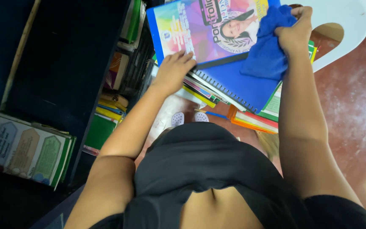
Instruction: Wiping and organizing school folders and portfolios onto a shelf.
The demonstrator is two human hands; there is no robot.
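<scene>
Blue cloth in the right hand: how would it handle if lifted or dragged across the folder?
The blue cloth is bunched and folded in the right hand, so it is probably floppy and light. It drapes onto the colourful folder, so it would likely slide along rather than roll or tip.

I see glossy multicoloured folder atop blue spiral-bound notebook | both on stacked books pile over white plastic chair | blue cloth on folder's right | dark shelf left

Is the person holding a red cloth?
No, the right hand grips a blue cloth on the colourful glossy folder.
</scene>
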